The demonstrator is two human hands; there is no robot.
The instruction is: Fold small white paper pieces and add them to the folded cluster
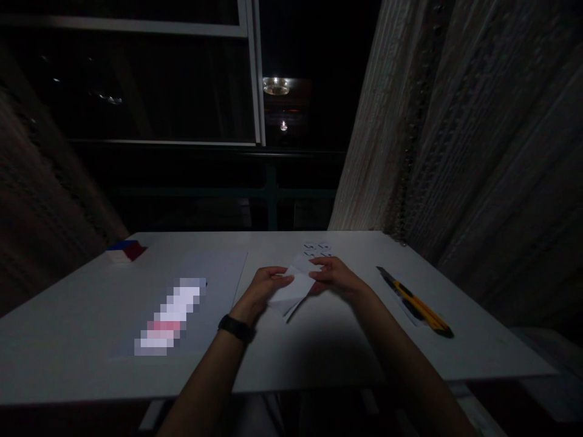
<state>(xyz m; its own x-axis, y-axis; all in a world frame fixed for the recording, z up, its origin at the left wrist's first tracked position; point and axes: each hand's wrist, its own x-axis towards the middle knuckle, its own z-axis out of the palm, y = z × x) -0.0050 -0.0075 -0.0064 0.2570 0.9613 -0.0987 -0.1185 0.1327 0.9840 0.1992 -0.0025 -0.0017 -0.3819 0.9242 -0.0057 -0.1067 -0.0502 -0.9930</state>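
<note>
Between both hands is a folded piece of white paper [295, 290], held a little above the table, with loose flaps at its lower edge. My left hand [268, 284] grips its left side, thumb on top; a dark band circles that wrist. On the right edge, my right hand [336, 276] pinches the paper with thumb and fingers. Just beyond the paper lies a sheet with small printed dark marks [317, 247], partly covered by the folded paper and my right hand.
The white table [319, 364] carries a yellow-and-black utility knife [416, 303] at right and a red, blue and white block [125, 250] at far left. A large pale sheet [218, 273] lies left, with a pixelated patch over it. Curtains [378, 121] and a dark window stand behind.
</note>
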